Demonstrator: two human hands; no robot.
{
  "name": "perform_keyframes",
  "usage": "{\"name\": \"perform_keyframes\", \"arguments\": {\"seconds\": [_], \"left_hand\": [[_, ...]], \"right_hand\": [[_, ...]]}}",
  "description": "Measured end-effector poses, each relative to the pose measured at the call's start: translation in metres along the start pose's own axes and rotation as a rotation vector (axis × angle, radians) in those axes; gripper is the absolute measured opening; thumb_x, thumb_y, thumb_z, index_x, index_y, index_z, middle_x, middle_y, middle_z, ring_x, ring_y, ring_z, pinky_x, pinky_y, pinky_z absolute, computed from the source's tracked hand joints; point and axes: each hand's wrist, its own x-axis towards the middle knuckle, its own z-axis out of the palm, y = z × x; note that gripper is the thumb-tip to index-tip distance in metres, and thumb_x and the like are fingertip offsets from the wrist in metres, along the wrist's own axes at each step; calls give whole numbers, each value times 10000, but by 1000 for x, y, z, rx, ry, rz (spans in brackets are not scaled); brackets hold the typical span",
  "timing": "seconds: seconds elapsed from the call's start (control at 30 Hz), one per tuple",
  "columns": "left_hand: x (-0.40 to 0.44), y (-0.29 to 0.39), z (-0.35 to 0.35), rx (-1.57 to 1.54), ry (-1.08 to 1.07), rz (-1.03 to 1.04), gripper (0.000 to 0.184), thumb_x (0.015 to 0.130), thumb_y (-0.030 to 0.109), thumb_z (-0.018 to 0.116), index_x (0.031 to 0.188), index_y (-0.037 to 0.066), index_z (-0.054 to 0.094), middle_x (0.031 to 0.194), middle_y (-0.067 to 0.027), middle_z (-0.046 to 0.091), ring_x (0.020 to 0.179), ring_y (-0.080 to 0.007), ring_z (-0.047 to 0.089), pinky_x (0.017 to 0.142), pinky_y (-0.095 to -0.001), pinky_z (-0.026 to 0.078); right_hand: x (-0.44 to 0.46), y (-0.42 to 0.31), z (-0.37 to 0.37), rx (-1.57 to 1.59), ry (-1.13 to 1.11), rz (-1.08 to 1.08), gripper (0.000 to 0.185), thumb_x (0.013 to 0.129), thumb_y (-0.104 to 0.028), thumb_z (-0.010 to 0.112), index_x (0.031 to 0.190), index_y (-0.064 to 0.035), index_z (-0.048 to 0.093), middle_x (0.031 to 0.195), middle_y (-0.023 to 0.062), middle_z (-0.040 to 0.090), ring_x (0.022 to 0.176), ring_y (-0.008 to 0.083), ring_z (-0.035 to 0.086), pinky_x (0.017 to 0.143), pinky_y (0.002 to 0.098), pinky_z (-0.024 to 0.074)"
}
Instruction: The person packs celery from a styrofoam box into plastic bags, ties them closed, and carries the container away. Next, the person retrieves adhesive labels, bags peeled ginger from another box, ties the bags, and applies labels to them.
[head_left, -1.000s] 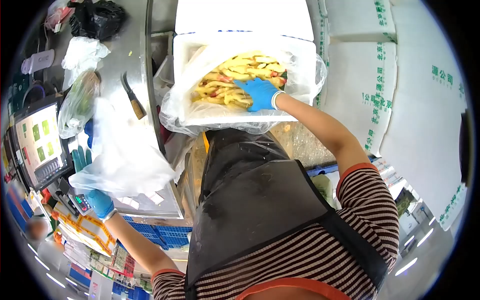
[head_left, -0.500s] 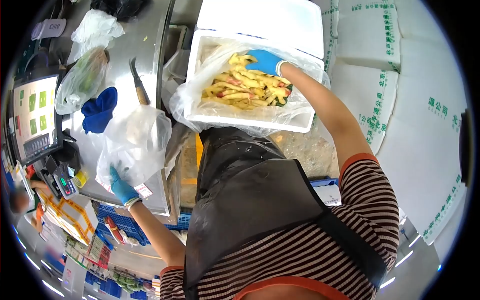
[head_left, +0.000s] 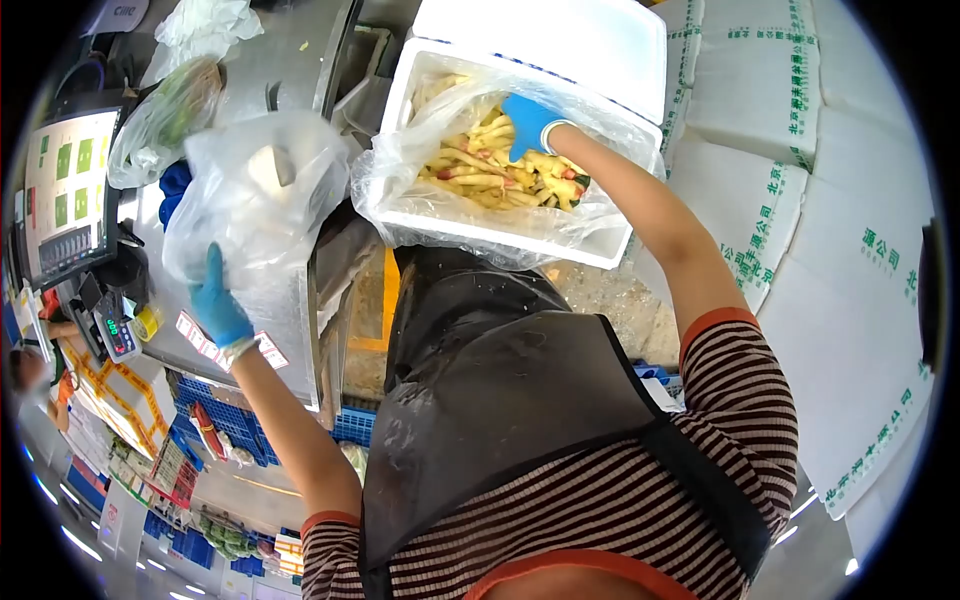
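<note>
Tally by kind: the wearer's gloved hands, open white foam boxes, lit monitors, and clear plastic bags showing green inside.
Blue-gloved left hand and right hand: 2
Open white foam box: 1
Lit flat monitor: 1
Clear green-filled plastic bag: 1
Total: 5

Blue gloves, brown-striped short sleeves with orange cuffs, dark apron (head_left: 490, 410)

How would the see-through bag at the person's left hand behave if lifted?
The see-through bag looks floppy, judging by its loose wrinkles. It seems light for its size, its film being very thin. It would probably sag and crumple.
</note>
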Motion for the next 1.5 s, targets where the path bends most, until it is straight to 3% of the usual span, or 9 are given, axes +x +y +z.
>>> {"name": "perform_keyframes", "arguments": {"seconds": [0.3, 0.43, 0.73, 0.87, 0.97, 1.17, 1.37, 1.4, 1.5], "left_hand": [[2, 9, 39, 649, 424, 334, 852, 852, 299, 736, 1468, -68, 277, 1507, -218, 350, 1363, -320, 394, 1115, -370, 331], [-22, 28, 56, 910, 501, 450, 851, 847, 323, 742, 1459, -67, 296, 1503, -240, 347, 1380, -341, 370, 1134, -403, 316], [11, 20, 69, 764, 421, 276, 1120, 715, 531, 803, 1435, -135, 262, 1504, -300, 282, 1418, -384, 267, 1156, -437, 259], [13, 38, 76, 1095, 735, 659, 1040, 730, 528, 789, 1413, -114, 338, 1481, -296, 322, 1356, -432, 344, 1134, -460, 294], [-51, 92, 128, 496, 189, 784, 685, 793, 192, 799, 1346, -37, 465, 1357, -153, 513, 1197, -229, 488, 1019, -367, 410], [-127, 68, 182, 159, -582, 270, 693, 699, 156, 854, 1278, -17, 514, 1161, -133, 583, 967, -207, 608, 843, -337, 513], [-120, 52, 148, 126, -576, 149, 468, 771, 126, 787, 1177, -16, 604, 926, -114, 671, 764, -175, 652, 708, -300, 532], [-116, 54, 138, 112, -664, 50, 478, 791, 118, 766, 1219, -9, 596, 1050, -156, 661, 893, -205, 657, 792, -326, 523], [-109, 72, 102, 271, -396, 484, 548, 790, 133, 772, 1278, -4, 566, 1181, -192, 618, 1022, -260, 630, 900, -368, 487]], "right_hand": [[-65, 2, -53, 526, 70, 17, 925, 698, -452, 836, 1408, -4, 448, 1384, 184, 513, 1264, 273, 509, 1039, 365, 427], [-95, -21, -89, 1269, 94, -43, 609, 801, -371, 781, 1242, 5, 593, 1121, 129, 658, 990, 183, 638, 860, 276, 520], [-111, -71, -97, 1760, 78, -124, 547, 933, -426, 606, 1238, 27, 578, 1084, 108, 659, 923, 172, 646, 863, 280, 520], [-114, -88, -84, 1642, 93, -148, 504, 934, -395, 608, 1229, 13, 575, 1070, 99, 656, 928, 168, 636, 860, 276, 511], [-123, -123, -78, 1624, 144, -77, 486, 936, -393, 607, 1210, 8, 585, 1049, 93, 658, 911, 171, 634, 846, 275, 512], [-124, -202, -62, 1162, 389, 12, 541, 885, -420, 656, 1078, 80, 578, 936, 166, 654, 843, 192, 627, 764, 316, 503], [-120, -239, -44, 883, 387, 68, 588, 848, -468, 677, 1053, 76, 589, 929, 191, 645, 860, 202, 619, 791, 327, 493], [-114, -239, -37, 901, 379, 48, 591, 853, -468, 672, 1065, 77, 591, 941, 184, 649, 877, 201, 619, 805, 325, 490], [-126, -255, -61, 1181, 264, -123, 529, 922, -409, 607, 1187, 48, 596, 1053, 102, 667, 967, 173, 620, 872, 285, 484]]}}
